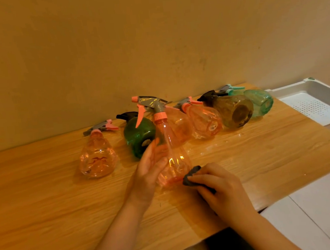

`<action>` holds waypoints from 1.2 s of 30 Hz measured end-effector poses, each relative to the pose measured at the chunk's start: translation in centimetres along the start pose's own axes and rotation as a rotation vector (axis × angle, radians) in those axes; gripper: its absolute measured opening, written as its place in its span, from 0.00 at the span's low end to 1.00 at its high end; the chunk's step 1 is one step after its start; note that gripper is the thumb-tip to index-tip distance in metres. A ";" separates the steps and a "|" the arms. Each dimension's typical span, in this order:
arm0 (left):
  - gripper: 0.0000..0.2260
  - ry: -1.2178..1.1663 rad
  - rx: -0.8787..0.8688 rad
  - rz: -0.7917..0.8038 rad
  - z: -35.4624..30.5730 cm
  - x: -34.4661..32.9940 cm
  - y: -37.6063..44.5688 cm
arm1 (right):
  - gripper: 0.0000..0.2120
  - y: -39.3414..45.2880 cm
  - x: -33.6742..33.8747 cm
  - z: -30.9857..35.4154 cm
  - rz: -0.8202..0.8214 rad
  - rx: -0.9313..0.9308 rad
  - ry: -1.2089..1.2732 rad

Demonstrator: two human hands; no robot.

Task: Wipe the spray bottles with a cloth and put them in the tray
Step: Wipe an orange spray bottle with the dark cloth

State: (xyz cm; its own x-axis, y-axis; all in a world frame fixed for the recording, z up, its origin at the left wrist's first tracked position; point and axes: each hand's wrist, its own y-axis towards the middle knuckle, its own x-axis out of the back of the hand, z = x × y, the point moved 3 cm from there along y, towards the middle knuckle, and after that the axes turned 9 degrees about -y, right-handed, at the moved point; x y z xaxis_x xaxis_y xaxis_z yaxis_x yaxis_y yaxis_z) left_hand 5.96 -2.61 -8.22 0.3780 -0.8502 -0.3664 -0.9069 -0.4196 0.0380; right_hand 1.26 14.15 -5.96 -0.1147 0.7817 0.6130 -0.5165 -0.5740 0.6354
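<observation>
An orange see-through spray bottle stands upright at the middle of the wooden table. My left hand holds its lower body from the left, fingers curved round it. My right hand pinches a dark grey cloth against the bottle's lower right side. Several other bottles lie on their sides behind: an orange one at the left, a dark green one, another orange one, a brown one and a teal one.
A white perforated tray stands beyond the table's right end. The wall rises right behind the row of bottles. The table's front edge runs close to my forearms, with pale floor below at the right.
</observation>
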 end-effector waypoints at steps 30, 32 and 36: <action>0.28 0.068 0.009 0.073 -0.7 -0.8 -0.4 | 0.14 10.0 1.2 -0.8 -0.039 -0.348 0.237; 0.30 0.073 0.019 0.067 -0.7 -0.7 -0.5 | 0.15 10.9 0.6 -0.6 -0.028 -0.302 0.193; 0.28 0.078 0.010 0.036 -0.7 -0.4 -0.5 | 0.14 9.3 -0.3 -0.5 0.022 -0.282 0.160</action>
State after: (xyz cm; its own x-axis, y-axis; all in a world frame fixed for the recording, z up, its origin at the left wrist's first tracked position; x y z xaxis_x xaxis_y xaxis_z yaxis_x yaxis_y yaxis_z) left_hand 6.38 -2.26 -7.46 0.3585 -0.8868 -0.2915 -0.9217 -0.3858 0.0400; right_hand -3.89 8.70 -0.45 -0.2489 0.8114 0.5288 -0.7245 -0.5184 0.4543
